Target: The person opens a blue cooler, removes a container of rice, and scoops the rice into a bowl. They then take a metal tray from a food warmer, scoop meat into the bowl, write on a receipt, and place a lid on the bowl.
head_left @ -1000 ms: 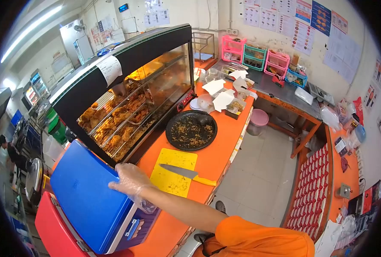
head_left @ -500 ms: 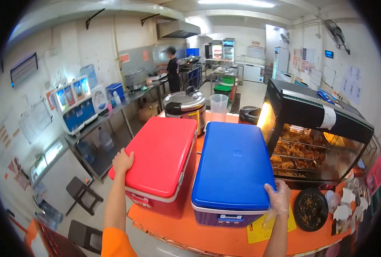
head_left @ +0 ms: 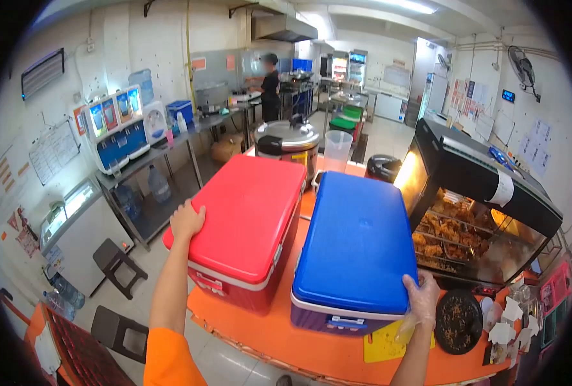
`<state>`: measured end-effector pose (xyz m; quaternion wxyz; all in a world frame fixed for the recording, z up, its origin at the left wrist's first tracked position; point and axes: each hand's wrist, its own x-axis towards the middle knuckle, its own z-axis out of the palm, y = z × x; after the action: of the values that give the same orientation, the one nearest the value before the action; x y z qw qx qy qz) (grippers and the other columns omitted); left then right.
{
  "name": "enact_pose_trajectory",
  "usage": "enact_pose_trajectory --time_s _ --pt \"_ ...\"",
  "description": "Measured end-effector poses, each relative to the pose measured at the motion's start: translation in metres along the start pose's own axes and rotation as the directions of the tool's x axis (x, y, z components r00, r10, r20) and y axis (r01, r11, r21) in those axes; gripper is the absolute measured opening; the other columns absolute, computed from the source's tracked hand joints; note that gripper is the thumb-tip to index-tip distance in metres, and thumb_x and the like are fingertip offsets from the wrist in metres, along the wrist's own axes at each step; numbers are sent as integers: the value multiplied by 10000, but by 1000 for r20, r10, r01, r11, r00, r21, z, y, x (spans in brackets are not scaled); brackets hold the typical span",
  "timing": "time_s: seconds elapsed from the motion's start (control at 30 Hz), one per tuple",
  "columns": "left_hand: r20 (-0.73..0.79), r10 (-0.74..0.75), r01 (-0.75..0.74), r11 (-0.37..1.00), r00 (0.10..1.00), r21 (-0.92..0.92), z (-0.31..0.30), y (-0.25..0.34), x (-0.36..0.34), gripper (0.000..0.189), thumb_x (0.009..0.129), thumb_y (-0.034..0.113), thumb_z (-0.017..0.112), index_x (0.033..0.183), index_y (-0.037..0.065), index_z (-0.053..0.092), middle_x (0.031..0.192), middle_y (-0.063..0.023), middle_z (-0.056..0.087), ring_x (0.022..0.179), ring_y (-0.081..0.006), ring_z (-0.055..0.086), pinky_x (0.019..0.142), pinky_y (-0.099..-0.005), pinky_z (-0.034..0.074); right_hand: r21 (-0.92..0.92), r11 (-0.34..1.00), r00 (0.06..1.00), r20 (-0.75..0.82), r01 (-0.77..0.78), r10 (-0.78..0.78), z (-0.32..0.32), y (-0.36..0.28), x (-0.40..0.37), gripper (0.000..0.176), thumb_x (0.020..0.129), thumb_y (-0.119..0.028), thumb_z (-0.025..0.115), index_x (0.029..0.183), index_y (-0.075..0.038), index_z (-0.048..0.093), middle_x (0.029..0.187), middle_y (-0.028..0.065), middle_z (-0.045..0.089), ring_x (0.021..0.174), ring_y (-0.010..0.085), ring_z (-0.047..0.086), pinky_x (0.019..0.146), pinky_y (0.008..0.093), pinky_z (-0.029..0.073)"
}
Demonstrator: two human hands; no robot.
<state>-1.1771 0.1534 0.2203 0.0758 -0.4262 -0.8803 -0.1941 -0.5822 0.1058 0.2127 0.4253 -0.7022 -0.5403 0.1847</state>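
A red ice cooler with a white rim stands on the orange table. My bare left hand grips the left edge of its lid, fingers lying over the side. To its right is a blue ice cooler with its lid on and a latch at the front. My right hand, in a loose clear plastic glove, holds the lid's right front corner, thumb on top; its other fingers are partly hidden. A yellow cutting board lies partly under or beside the blue cooler.
A heated display case of fried chicken stands right, near a black round tray with crumbs. Behind the coolers are a large pot and a clear jug. Stools are on the left; a person works farther back.
My view has shifted slightly, and a shoe now shows below the table edge. Both hands keep their places on the two cooler lids, which remain closed.
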Motion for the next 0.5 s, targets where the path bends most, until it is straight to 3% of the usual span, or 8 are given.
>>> enact_pose_trajectory --time_s 0.1,0.17,0.23,0.27,0.3,0.4,0.47,0.5 --pt "5 -2 2 1000 1000 11 2 3 2 638 899 516 524 1338 54 510 1231 -218 612 1138 -381 593 980 -496 440 -75 995 997 -26 64 -66 -9 -18 0 498 773 -235 794 1125 71 618 995 208 684 893 276 666 826 389 517" --pt "10 -18 18 1000 1000 8 -1 5 4 636 900 518 519 1338 57 509 1231 -218 613 1135 -383 594 979 -498 440 -21 999 995 99 36 -34 -15 -22 6 526 780 -241 777 1158 79 601 1000 164 664 890 230 641 818 352 513" --pt "18 -23 22 1000 1000 7 -3 6 5 634 904 521 509 1338 59 505 1233 -219 612 1150 -381 588 984 -494 437 399 896 968 229 -194 108 -21 -31 13 516 804 -165 735 1245 27 549 1081 134 622 991 227 607 915 353 485" --pt "-9 -31 31 999 999 25 -2 6 6 634 908 523 503 1339 58 501 1235 -223 610 1143 -385 593 978 -500 442 539 833 975 221 -126 4 -26 -27 25 424 839 -160 707 1200 3 554 1013 69 608 914 188 597 868 334 500" --pt "-24 -30 31 998 999 46 0 6 4 635 912 524 498 1340 56 498 1237 -228 609 1136 -389 598 972 -506 446 626 780 959 218 6 -183 -34 -59 23 444 849 -201 700 1211 6 549 1115 106 598 1003 198 589 915 336 480" --pt "58 -23 18 996 998 87 4 -1 14 657 917 542 482 1364 61 480 1223 -242 619 1130 -411 605 958 -523 460 615 753 890 175 235 -421 -55 -150 10 547 834 -250 713 1283 5 531 1271 126 562 1187 218 531 1023 350 406" --pt "73 21 -25 998 997 50 12 -7 26 668 921 547 473 1381 62 468 1236 -246 618 1159 -412 590 967 -508 459 485 765 803 191 423 -565 -56 -176 27 566 797 -341 716 1250 -26 588 1219 135 615 1105 224 604 960 347 461" --pt "81 30 -33 999 996 38 13 -10 28 673 924 548 468 1390 61 461 1247 -245 615 1183 -407 577 977 -495 456 6 581 577 110 814 -809 -52 -194 40 549 800 -407 681 1199 -32 636 1162 175 647 1062 263 640 915 363 493"
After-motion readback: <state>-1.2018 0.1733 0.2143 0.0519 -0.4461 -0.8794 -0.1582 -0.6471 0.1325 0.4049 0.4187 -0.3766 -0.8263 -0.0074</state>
